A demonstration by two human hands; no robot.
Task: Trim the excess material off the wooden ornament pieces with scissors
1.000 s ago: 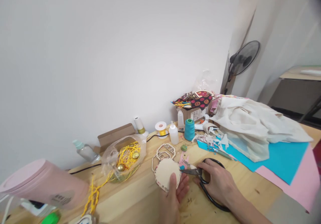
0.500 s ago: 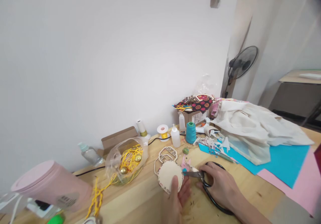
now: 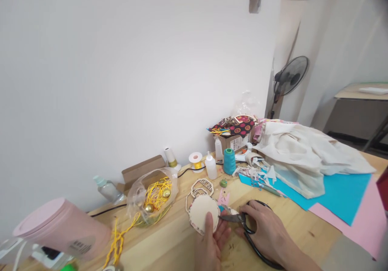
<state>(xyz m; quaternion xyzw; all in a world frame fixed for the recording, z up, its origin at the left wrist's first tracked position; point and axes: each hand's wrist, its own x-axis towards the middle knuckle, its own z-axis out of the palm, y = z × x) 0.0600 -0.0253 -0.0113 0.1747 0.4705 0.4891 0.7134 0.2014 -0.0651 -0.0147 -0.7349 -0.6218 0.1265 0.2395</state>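
My left hand is closed on a round cream-coloured disc with a patterned, frayed-looking edge; the thumb lies across its face. In my right hand is a pair of black-handled scissors, the fingers through and around the loops. Their dark blades point left, with the tips at the disc's right edge. A lattice-patterned wooden piece lies just beyond the disc, beside a pale cord. Close to the blades are pink and blue scraps.
Beyond my hands stand a white bottle, a teal thread cone and a yellow spool. Left are a clear bag of yellow cords and a pink bin. Cream cloth covers blue and pink sheets at right.
The scissors' blades have tilted and shifted slightly down and left along the disc's right edge. My left hand keeps its hold; the whole view has shifted a little.
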